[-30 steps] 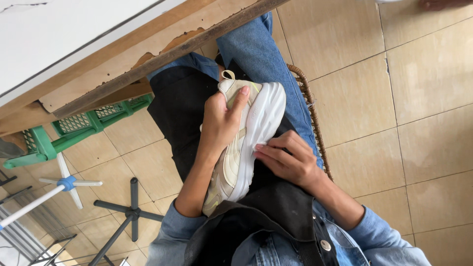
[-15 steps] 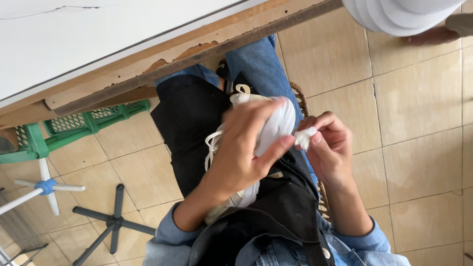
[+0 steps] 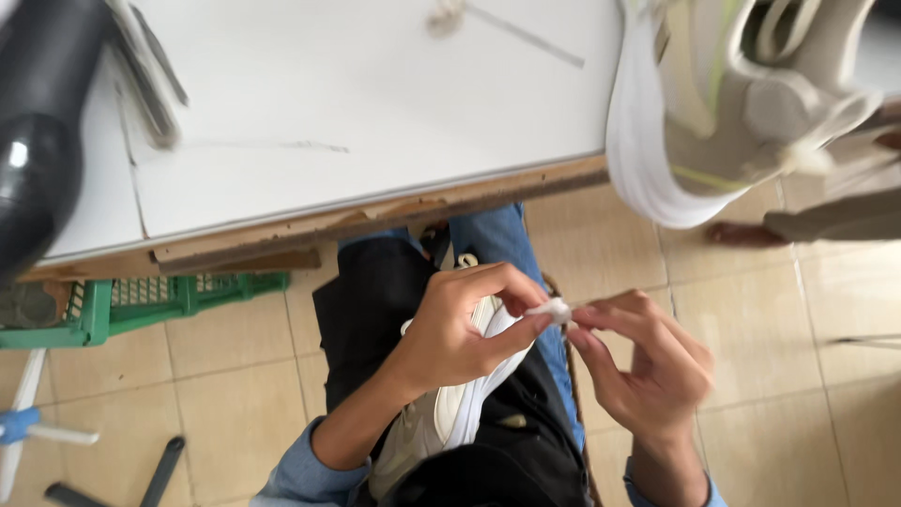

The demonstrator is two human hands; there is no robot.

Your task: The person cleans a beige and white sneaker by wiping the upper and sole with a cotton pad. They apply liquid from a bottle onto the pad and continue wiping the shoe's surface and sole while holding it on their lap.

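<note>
A cream and white sneaker (image 3: 449, 413) lies on my lap, over a black apron (image 3: 375, 291). My left hand (image 3: 460, 329) rests over the sneaker's sole and pinches a small white wad (image 3: 552, 310) with its fingertips. My right hand (image 3: 648, 361) meets it from the right, thumb and forefinger on the same wad. A second pale sneaker (image 3: 741, 94), blurred, hangs at the top right past the table's corner.
A white tabletop with a worn wooden edge (image 3: 357, 225) fills the upper left. On it, at far left, lies a black rounded object (image 3: 42, 131). A green crate (image 3: 141, 305) sits under the table. Beige tiles cover the floor; someone's foot (image 3: 741, 233) shows at right.
The view has tilted up, showing the tabletop and the second sneaker. Both hands have come together on the white wad above the sneaker's sole.
</note>
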